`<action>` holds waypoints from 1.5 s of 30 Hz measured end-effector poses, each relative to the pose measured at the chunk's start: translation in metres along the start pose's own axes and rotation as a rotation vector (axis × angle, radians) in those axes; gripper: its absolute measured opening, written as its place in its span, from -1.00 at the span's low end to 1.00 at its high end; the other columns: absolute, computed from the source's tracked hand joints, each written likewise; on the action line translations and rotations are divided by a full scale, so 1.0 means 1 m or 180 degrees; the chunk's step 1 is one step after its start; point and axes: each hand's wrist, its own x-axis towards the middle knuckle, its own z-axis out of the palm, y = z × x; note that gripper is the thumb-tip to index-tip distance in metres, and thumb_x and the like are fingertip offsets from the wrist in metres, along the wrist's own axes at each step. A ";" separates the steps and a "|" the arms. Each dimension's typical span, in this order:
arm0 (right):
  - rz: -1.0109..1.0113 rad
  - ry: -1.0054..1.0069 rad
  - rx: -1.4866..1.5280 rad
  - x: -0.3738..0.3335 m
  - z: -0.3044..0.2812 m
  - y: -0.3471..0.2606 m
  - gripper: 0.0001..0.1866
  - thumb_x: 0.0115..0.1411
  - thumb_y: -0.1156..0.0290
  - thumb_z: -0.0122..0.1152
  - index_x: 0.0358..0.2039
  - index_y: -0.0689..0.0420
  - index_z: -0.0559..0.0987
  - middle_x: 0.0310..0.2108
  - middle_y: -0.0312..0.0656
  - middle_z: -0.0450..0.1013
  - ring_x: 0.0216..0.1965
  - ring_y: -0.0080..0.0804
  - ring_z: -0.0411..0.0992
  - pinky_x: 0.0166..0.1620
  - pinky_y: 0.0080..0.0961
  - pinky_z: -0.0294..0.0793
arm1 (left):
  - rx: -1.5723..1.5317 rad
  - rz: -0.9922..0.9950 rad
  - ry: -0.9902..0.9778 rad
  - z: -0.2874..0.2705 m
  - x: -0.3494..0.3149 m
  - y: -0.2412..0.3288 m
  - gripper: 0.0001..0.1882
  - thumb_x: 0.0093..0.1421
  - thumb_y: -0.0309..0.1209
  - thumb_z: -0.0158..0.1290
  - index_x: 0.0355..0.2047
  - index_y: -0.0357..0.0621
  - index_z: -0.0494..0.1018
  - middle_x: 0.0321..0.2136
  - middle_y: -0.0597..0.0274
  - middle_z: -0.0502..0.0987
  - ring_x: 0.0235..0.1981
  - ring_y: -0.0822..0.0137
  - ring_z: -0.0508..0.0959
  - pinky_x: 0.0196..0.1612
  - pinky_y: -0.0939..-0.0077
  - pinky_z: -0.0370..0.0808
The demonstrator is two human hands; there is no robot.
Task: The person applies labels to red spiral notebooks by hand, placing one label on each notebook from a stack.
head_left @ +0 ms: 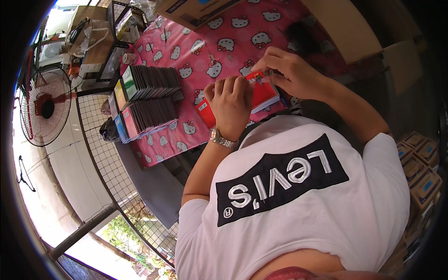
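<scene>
A red notebook (265,96) lies at the near edge of the table, slanting up to the right, with pale page edges and a bit of blue showing below it. Over its middle is my left hand (229,103), fingers curled in and a metal watch on the wrist; the fingertips are hidden. My right hand (290,73) bends over the notebook's far right corner, thumb and fingers drawn together in a pinch. Something small and clear seems to be between the two hands, too small to name. To the left stand rows of thin notebooks (151,83) with green, yellow, pink and blue covers.
A pink cartoon-cat cloth (226,45) covers the table. Cardboard boxes stand at the far edge (200,13) and far right (347,30); more boxes (422,175) are stacked on the right. At the left are a fan (46,107), a wire mesh panel (100,126) and a cluttered black rack (122,35).
</scene>
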 end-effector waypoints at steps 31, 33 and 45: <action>0.1401 -0.1055 -0.1265 0.003 0.034 0.243 -0.39 0.11 0.28 0.20 0.19 0.13 0.35 -0.06 0.00 0.48 -0.15 -0.05 0.53 -0.13 -0.07 0.54 | -0.0345 0.0366 -0.0416 -0.013 0.005 0.002 -0.79 0.21 -0.43 0.07 -0.14 -0.14 0.44 -0.27 0.17 0.55 -0.20 0.13 0.48 0.08 0.14 0.20; 0.1461 -0.1874 -0.2020 -0.021 0.064 0.257 -0.31 0.00 0.21 0.30 0.17 0.11 0.38 0.19 0.00 0.32 0.12 -0.02 0.39 0.05 0.02 0.45 | -0.0376 0.0261 -0.0423 -0.017 -0.004 0.001 -0.81 0.22 -0.44 0.05 -0.15 -0.14 0.44 -0.27 0.17 0.55 -0.20 0.13 0.48 0.08 0.14 0.20; 0.1035 -0.1772 -0.1690 0.002 0.042 0.229 -0.21 -0.16 0.15 0.51 0.13 0.05 0.46 0.23 -0.03 0.23 0.21 -0.07 0.25 0.25 -0.20 0.26 | 0.0555 -0.0239 -0.0125 -0.020 -0.019 0.008 -0.69 0.15 -0.28 0.19 -0.12 -0.06 0.45 -0.05 0.18 0.47 0.00 0.01 0.39 0.19 0.00 0.09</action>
